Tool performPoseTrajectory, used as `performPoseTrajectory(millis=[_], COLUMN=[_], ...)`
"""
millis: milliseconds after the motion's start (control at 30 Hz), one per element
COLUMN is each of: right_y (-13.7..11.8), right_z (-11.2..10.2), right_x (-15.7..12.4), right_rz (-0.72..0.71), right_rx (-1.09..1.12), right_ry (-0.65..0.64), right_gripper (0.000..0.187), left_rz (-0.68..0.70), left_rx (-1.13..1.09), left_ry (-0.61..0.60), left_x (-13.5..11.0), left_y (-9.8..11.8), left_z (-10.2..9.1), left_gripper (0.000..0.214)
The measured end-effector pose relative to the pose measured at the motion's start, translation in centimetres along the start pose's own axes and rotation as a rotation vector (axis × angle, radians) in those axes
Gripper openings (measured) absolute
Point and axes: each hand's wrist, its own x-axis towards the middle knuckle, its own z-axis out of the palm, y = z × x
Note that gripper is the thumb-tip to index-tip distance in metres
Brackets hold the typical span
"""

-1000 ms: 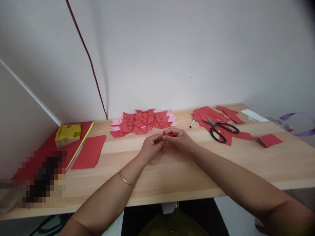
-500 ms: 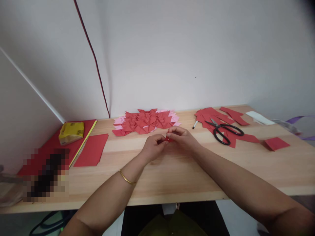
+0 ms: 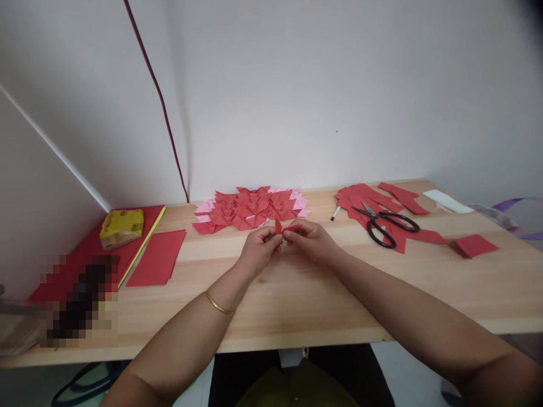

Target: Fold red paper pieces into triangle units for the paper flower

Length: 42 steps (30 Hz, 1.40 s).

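Observation:
Between my hands, over the middle of the table, is a small folded red paper [image 3: 278, 227] with a pointed tip standing up. My left hand [image 3: 261, 247] pinches its left part between thumb and fingers. My right hand [image 3: 311, 242] grips its right part, which lies flatter. Fingers cover much of the paper, so its full shape is hidden. Just behind my hands, a heap of folded red paper pieces [image 3: 250, 208] lies against the wall, with pink folded pieces [image 3: 302, 204] at its edges.
Black-handled scissors [image 3: 375, 220] lie on red paper scraps [image 3: 360, 195] to the right, beside a marker [image 3: 335, 213]. A folded red square [image 3: 475, 246] sits farther right. On the left are red sheets [image 3: 156, 257] and a yellow package [image 3: 123, 226] on larger red paper.
The fingers have shifted on the red paper and my hands have come slightly left. A pointed tip now stands up between them, and more of the paper shows.

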Motion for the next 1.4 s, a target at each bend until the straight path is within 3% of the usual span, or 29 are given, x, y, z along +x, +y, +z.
performPoseTrajectory(millis=[200,400,600,767,867,967,1100,1267,1400], right_y=[0.6,1.2,0.5,0.0,-0.5,-0.9,-1.2,-1.2,-0.6], right_z=[-0.5,-0.7,-0.4,-0.6,-0.8,-0.8,-0.9,-1.3,-1.5], right_x=[0.2,0.6,0.1,0.3,0.4,0.3,0.1,0.1,0.6], right_rz=[0.098,0.203,0.054,0.072,0.005,-0.048,-0.074,0.001,0.234], right_rx=[0.114,0.287,-0.013,0.003,-0.029,-0.102,-0.163,-0.114,0.18], right_ry=[-0.043,-0.081,0.022,0.057,0.076,0.001,-0.036,-0.095,-0.052], right_gripper=[0.04,0.061,0.031,0.033,0.031,0.023,0.027,0.042,0.052], left_rz=[-0.022,-0.06,-0.03,0.025,0.117,0.235,0.246,0.275,0.19], left_rx=[-0.031,-0.142,-0.08,0.074,0.283,0.434,0.471,0.513,0.432], left_ry=[-0.032,0.039,0.033,0.029,0.035,-0.034,-0.138,-0.16,-0.141], left_x=[0.1,-0.1,0.0,-0.2,-0.4,-0.6,-0.7,-0.7,-0.6], left_y=[0.4,0.8,0.4,0.6,1.3,1.8,2.0,2.2,2.0], left_z=[-0.2,0.1,0.1,0.0,0.2,0.4,0.2,0.1,0.1], left_gripper=[0.023,0.021,0.022,0.02,0.018,0.018,0.014,0.016,0.012])
